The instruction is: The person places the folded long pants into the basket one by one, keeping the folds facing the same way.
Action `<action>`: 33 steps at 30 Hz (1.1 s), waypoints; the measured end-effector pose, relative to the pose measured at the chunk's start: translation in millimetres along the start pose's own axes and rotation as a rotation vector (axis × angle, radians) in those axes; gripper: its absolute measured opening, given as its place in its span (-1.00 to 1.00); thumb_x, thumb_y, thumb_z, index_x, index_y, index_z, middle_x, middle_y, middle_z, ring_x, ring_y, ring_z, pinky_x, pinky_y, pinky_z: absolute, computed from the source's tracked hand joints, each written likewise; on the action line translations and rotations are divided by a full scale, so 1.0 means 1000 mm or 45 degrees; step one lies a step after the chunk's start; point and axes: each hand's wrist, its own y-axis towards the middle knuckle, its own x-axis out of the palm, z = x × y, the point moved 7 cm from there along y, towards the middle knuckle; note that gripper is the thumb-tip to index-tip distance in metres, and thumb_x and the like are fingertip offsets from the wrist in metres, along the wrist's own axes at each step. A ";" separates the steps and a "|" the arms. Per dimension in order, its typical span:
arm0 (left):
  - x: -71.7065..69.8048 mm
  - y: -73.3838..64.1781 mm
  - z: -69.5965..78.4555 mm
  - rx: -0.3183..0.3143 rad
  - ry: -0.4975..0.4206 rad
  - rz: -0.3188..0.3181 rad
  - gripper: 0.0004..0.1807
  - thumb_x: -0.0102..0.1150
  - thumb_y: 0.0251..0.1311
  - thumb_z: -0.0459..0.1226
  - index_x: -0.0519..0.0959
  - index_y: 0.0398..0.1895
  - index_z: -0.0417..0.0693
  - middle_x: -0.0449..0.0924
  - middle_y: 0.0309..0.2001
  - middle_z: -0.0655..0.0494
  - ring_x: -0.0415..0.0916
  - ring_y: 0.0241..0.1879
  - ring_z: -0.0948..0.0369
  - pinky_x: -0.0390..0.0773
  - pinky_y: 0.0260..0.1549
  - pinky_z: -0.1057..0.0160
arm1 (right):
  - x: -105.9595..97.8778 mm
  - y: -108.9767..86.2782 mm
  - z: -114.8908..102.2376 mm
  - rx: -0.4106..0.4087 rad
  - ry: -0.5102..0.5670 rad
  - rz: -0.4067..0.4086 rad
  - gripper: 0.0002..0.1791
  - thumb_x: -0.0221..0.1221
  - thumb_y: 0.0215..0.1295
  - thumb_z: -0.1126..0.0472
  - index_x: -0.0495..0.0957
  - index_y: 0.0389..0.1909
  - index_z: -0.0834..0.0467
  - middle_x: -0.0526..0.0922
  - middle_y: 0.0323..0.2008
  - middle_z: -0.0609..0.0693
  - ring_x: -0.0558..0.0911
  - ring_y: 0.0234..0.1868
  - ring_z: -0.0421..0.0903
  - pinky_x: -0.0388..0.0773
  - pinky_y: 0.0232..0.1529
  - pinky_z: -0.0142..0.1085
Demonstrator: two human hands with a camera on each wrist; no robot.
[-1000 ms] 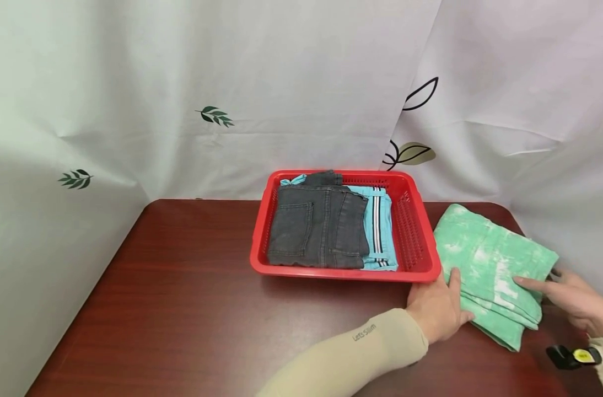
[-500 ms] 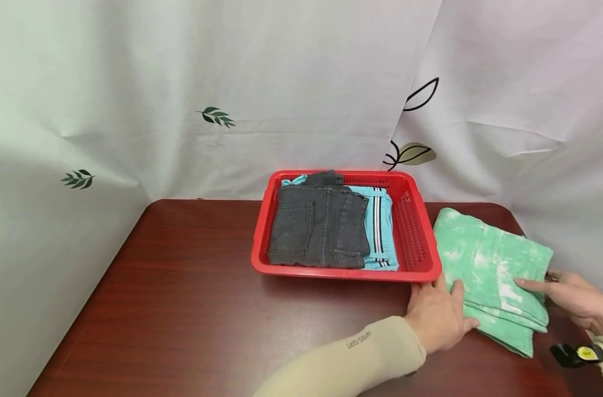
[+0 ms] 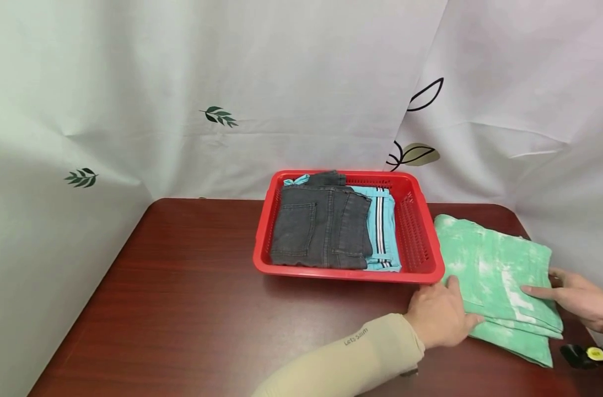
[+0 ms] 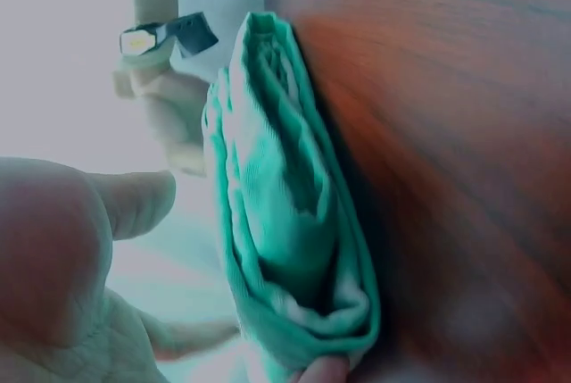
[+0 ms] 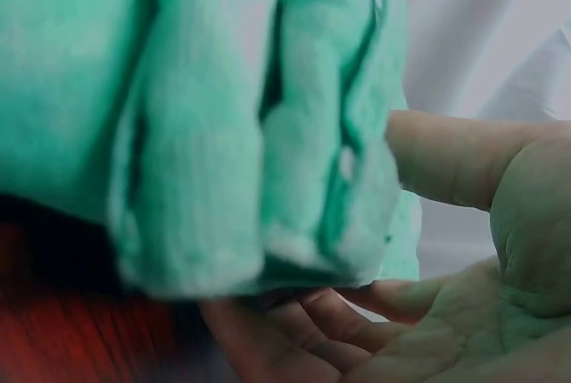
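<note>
A folded green-and-white garment (image 3: pixel 497 270), thick and denim-like, lies at the table's right end, against the basket's right side. At its near left edge is my left hand (image 3: pixel 437 314), fingers partly under the basket rim. In the left wrist view, the left thumb (image 4: pixel 134 204) stands off the green folds while a fingertip touches their lower edge. My right hand (image 3: pixel 581 298) grips the garment's right edge, thumb on top. The right wrist view shows the other fingers (image 5: pixel 312 334) curled beneath the thick folds, their tips hidden.
A red plastic basket (image 3: pixel 348 275) stands at the table's back, right of centre. Folded dark grey jeans (image 3: pixel 321 226) lie in it over a light blue striped garment (image 3: pixel 383 229). White curtains (image 3: pixel 301 82) hang close behind the brown table (image 3: pixel 197 309).
The green garment has turned slightly on the table. Its far left corner has come nearer, and its near corner has shifted right and nearer. Both hands stay at its edges.
</note>
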 end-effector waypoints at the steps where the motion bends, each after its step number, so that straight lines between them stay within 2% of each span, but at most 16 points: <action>1: 0.000 0.001 -0.001 -0.010 -0.014 -0.006 -0.27 0.12 0.15 0.39 0.37 0.26 0.24 0.55 -0.13 0.34 0.51 -0.13 0.34 0.46 -0.22 0.43 | 0.000 0.000 0.000 -0.001 0.001 -0.009 0.12 0.04 0.54 -0.07 -0.48 0.29 0.77 0.12 0.12 0.75 0.58 -0.10 0.29 0.64 -0.15 -0.01; 3: 0.000 0.004 -0.002 -0.022 -0.042 -0.025 -0.13 0.13 0.16 0.38 0.27 0.42 0.16 0.57 0.00 0.36 0.51 -0.02 0.36 0.47 -0.13 0.45 | 0.000 0.001 0.002 0.001 -0.020 -0.019 0.14 0.04 0.54 -0.08 -0.49 0.29 0.77 0.07 0.14 0.76 0.50 -0.03 0.45 0.63 -0.11 0.03; 5: 0.002 0.006 -0.002 -0.023 -0.060 -0.054 -0.05 0.11 0.18 0.38 0.16 0.53 0.15 0.50 0.18 0.36 0.42 0.17 0.37 0.44 0.01 0.44 | -0.001 0.001 0.004 0.003 -0.056 -0.024 0.17 0.05 0.53 -0.11 -0.53 0.28 0.76 -0.02 0.18 0.80 0.35 0.07 0.60 0.60 -0.06 0.08; 7: 0.004 0.007 -0.002 -0.026 -0.073 -0.073 -0.03 0.09 0.19 0.38 0.11 0.57 0.17 0.39 0.31 0.37 0.30 0.29 0.37 0.39 0.11 0.44 | -0.002 0.001 0.006 0.011 -0.107 -0.020 0.23 0.07 0.50 -0.14 -0.57 0.27 0.76 -0.10 0.19 0.82 0.26 0.12 0.66 0.58 -0.04 0.12; 9: 0.006 0.008 -0.004 -0.038 -0.093 -0.077 -0.01 0.09 0.19 0.38 0.08 0.58 0.17 0.27 0.38 0.38 0.18 0.37 0.38 0.34 0.18 0.43 | -0.003 0.002 0.007 0.010 -0.138 -0.013 0.25 0.10 0.48 -0.15 -0.58 0.26 0.76 -0.15 0.18 0.85 0.30 0.05 0.64 0.57 -0.07 0.12; 12: 0.009 0.011 -0.006 -0.059 -0.126 -0.047 0.04 0.13 0.16 0.38 0.02 0.59 0.15 0.11 0.45 0.38 0.04 0.42 0.39 0.27 0.24 0.43 | -0.004 0.002 0.007 -0.011 -0.174 -0.007 0.26 0.11 0.47 -0.15 -0.56 0.27 0.77 -0.13 0.17 0.85 0.30 0.04 0.62 0.54 -0.06 0.16; 18: 0.005 0.016 -0.009 -0.083 -0.148 0.063 0.03 0.14 0.15 0.37 0.02 0.54 0.10 -0.01 0.47 0.32 -0.04 0.43 0.36 0.18 0.30 0.44 | -0.006 0.002 0.003 -0.096 -0.261 0.026 0.14 0.10 0.50 -0.07 -0.41 0.27 0.82 -0.01 0.12 0.84 0.18 0.10 0.70 0.45 0.00 0.29; 22: 0.005 0.020 -0.011 -0.123 -0.171 0.055 0.06 0.14 0.17 0.36 -0.03 0.57 0.06 -0.06 0.49 0.31 -0.06 0.43 0.36 0.18 0.30 0.46 | -0.007 0.001 0.003 -0.101 -0.284 0.037 0.17 0.11 0.49 -0.09 -0.43 0.28 0.80 -0.10 0.15 0.87 0.07 0.13 0.75 0.37 0.05 0.37; 25: 0.007 0.023 -0.013 -0.161 -0.199 0.009 -0.04 0.13 0.20 0.34 0.10 0.52 0.07 0.10 0.41 0.36 0.07 0.35 0.39 0.31 0.20 0.47 | -0.006 0.001 0.003 -0.107 -0.226 0.025 0.16 0.10 0.50 -0.08 -0.46 0.30 0.78 -0.15 0.18 0.86 0.00 0.17 0.76 0.35 0.05 0.38; 29: 0.010 0.027 -0.014 -0.165 -0.231 -0.062 -0.27 0.10 0.28 0.28 0.35 0.36 0.08 0.34 0.22 0.41 0.24 0.19 0.44 0.45 0.03 0.45 | -0.004 0.001 0.002 -0.138 -0.105 -0.007 0.09 0.08 0.53 0.01 -0.45 0.33 0.75 -0.17 0.22 0.82 -0.04 0.21 0.74 0.43 0.02 0.31; 33: 0.011 0.029 -0.014 -0.162 -0.265 -0.080 -0.36 0.09 0.32 0.24 0.44 0.26 0.04 0.42 0.16 0.41 0.30 0.16 0.46 0.46 0.01 0.44 | -0.003 0.000 0.002 -0.157 -0.042 -0.023 0.07 0.08 0.54 0.05 -0.49 0.33 0.73 -0.27 0.27 0.81 -0.18 0.27 0.75 0.39 0.03 0.36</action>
